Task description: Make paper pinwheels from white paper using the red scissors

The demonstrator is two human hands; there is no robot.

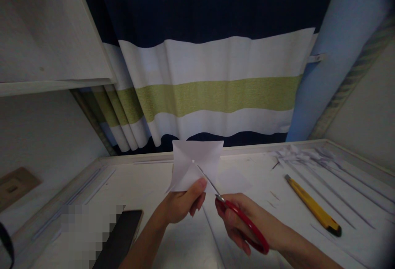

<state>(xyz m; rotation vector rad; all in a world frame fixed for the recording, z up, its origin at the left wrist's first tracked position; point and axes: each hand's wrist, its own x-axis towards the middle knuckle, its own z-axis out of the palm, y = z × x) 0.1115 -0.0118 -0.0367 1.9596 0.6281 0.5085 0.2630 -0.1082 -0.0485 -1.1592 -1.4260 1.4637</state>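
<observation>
A square of white paper (197, 154) with diagonal creases and a small pale spot near its middle is held up over the table. My left hand (185, 203) pinches its lower edge, thumb in front. My right hand (240, 223) grips red-handled scissors (243, 217), whose blades point up and left across the paper, their tips close to the spot. Whether the blades are cutting into the sheet is too small to tell.
A yellow utility knife (311, 205) lies at the right, near crumpled paper (302, 154) and long thin strips. A dark phone (121, 236) rests at lower left. Striped curtains (216, 59) hang behind the white table (145, 178).
</observation>
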